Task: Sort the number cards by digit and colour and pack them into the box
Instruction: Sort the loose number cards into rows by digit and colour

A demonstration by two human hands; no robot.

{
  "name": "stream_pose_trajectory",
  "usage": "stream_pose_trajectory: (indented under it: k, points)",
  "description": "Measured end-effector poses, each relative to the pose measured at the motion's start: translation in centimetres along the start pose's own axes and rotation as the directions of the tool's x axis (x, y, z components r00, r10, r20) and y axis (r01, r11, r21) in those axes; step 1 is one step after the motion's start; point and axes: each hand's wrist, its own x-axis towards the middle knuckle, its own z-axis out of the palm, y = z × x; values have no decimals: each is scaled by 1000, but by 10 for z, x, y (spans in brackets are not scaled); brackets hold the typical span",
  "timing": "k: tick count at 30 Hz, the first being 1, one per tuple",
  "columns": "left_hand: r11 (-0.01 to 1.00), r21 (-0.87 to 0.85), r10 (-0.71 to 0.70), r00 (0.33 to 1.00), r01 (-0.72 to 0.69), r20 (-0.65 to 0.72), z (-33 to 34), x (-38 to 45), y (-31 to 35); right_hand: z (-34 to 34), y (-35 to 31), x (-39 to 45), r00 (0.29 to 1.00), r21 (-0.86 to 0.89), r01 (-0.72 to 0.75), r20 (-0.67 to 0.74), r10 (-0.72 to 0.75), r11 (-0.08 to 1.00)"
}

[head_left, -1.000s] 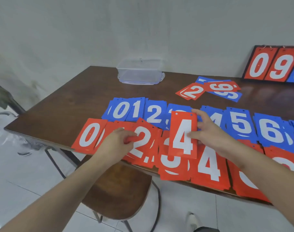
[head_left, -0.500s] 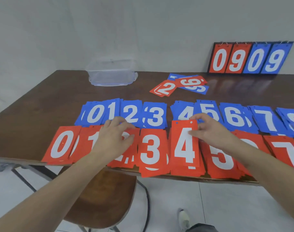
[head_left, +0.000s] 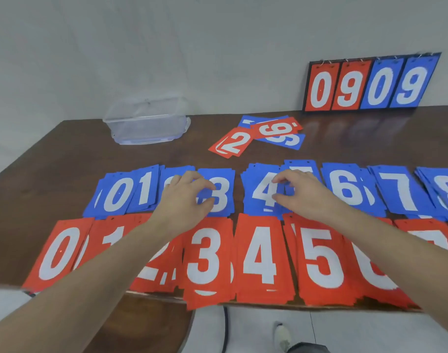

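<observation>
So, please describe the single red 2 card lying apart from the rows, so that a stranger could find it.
Start at the clear plastic box at the far side of the table. To its right lies a small loose pile; the red 2 card is its left, nearest piece. It alone there shows a 2, tilted.

Dark wooden table (head_left: 65,154) against a plain grey wall (head_left: 141,47), pale tiled floor (head_left: 358,329)
</observation>
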Motion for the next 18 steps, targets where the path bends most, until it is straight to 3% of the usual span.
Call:
stream_pose_trajectory:
  k: [7,14,18]
  points:
    - [970,-228,-68,996,81,66,18,65,24,-27,52,58,999,73,39,-22,-37,997]
    - [932,-265,-220,967,246,127,41,141,49,-54,93,116,998,58,36,-50,-33,998]
    - [934,-196,-293,954,299,60,50,177,48,-59,101,153,994,-99,98,-37,-102,990]
